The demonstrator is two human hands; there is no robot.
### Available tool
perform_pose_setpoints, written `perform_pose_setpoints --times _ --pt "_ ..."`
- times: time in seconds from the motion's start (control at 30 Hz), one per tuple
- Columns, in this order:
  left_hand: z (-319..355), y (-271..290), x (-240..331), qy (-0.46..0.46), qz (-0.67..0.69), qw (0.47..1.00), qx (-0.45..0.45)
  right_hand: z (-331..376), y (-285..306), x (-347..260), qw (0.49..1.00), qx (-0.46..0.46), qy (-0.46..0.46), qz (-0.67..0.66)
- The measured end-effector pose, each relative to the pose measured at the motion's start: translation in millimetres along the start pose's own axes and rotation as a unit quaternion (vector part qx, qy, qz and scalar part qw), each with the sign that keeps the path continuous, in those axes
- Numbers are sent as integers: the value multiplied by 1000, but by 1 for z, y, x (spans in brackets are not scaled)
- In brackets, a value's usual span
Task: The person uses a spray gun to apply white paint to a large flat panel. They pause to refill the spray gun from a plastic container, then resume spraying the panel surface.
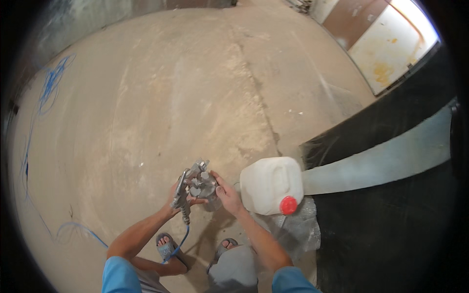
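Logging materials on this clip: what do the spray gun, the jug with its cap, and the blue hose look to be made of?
Spray gun: likely metal, silvery with bright glints.
Jug: probably plastic, matte translucent white with a moulded handle.
Cap: likely plastic, evenly red.
Blue hose: flexible, smooth-looking, perhaps plastic or rubber; it bends in a loose curve.

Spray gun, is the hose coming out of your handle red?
No, the hose joined to the spray gun's handle is blue.
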State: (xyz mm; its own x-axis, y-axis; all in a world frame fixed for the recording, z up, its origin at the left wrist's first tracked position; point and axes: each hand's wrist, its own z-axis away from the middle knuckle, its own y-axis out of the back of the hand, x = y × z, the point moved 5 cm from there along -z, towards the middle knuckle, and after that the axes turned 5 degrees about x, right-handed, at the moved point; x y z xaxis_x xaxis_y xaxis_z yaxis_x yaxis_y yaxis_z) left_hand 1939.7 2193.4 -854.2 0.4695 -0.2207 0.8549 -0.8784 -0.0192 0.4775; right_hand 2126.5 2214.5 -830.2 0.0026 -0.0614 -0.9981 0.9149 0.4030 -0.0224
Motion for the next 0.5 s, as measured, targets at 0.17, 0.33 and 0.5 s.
perform_pose_setpoints --times 0.17,0.33,0.5 --pt "35 -46 -87 39 0 999 7 4 -6 140 998 29 -47 24" --pt "52 -67 -124 114 64 991 -29 10 -2 215 994 42 -87 -53" --pt "75 -62 -128 52 48 997 18 19 -2 212 997 -22 -53 -51"
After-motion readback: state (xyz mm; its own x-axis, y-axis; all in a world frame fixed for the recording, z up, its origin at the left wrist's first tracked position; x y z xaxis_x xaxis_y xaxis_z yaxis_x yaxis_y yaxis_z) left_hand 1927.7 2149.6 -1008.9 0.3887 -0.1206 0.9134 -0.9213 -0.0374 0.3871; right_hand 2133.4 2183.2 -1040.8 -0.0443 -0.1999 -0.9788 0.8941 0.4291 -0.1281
